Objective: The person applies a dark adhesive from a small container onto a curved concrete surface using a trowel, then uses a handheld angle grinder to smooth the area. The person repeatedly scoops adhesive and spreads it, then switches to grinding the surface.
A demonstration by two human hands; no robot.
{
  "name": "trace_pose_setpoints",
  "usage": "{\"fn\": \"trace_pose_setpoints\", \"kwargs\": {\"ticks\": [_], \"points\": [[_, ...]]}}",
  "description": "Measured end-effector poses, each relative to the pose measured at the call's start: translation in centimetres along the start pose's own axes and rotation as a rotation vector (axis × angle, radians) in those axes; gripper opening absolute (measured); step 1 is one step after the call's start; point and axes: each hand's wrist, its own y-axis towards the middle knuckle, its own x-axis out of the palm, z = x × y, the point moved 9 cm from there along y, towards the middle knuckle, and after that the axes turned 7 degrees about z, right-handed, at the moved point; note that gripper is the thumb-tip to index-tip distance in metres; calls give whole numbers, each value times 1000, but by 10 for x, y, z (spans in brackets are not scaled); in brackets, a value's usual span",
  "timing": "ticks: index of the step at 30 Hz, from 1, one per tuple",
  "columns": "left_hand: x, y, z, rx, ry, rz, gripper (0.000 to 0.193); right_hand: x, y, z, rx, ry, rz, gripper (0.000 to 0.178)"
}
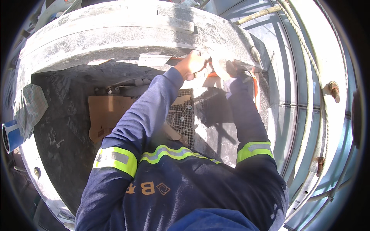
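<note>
Grip of the left hand (191, 64) is curled inward, just beside the right hand (225, 70) — glare hides the fingertips, so I cannot tell whether either pinches anything. Both are at the inner edge of a curved grey rim (127, 34). Along that edge, left of the left hand, is a white strip (153, 60); an orange cord (255, 82) runs just right of the right wrist. Below are brown cardboard (110, 115) and a dark mesh (188, 131) — scraps lie on it. At far left, a rag (32, 106) hangs beside a blue-and-white tube (14, 135).
</note>
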Motion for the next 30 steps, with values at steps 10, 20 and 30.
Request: {"fn": "trace_pose_setpoints", "kwargs": {"ticks": [10, 20, 30], "points": [[16, -42, 22, 171, 341, 179, 41, -43, 48, 1, 398, 71, 233, 30], [7, -12, -3, 14, -125, 173, 25, -43, -18, -27, -206, -490, -16, 38], [7, -15, -4, -44, -150, 55, 18, 0, 33, 35, 300, 56, -5, 45]]}}
